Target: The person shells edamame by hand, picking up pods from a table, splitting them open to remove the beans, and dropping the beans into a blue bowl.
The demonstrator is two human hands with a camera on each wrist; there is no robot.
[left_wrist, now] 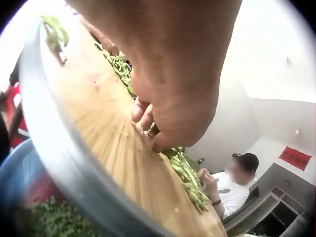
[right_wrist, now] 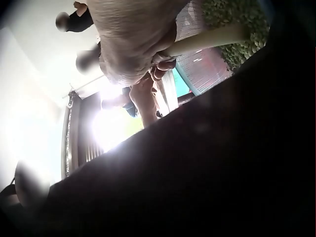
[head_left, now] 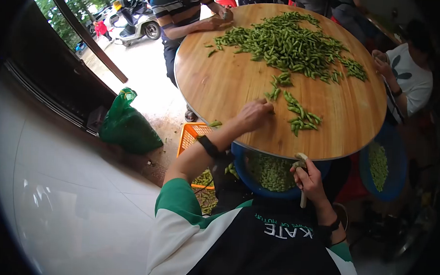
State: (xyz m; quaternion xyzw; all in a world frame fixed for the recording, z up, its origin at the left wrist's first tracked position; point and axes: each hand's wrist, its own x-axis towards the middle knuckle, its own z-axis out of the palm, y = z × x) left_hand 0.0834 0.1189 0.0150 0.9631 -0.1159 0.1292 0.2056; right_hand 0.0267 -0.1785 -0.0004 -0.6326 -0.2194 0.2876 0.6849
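Note:
A round wooden table [head_left: 232, 84] carries a big heap of green pods [head_left: 293, 42] and a smaller cluster [head_left: 302, 119] near me. My left hand [head_left: 255, 114] reaches onto the table with curled fingers and pinches a green pod [left_wrist: 153, 131] at the near end of the pods [left_wrist: 187, 173]. My right hand [head_left: 307, 179] is below the table's edge and grips a pale stick-like tool [head_left: 303, 163] upright over a blue basin [head_left: 243, 170] of green beans. In the right wrist view the fingers wrap the pale tool [right_wrist: 207, 39].
A second blue basin [head_left: 391, 145] of beans sits at the right. An orange crate [head_left: 193, 134] and a green bag [head_left: 127, 126] stand on the floor at the left. A person [head_left: 179, 13] sits at the far side, another person [head_left: 409, 72] at the right.

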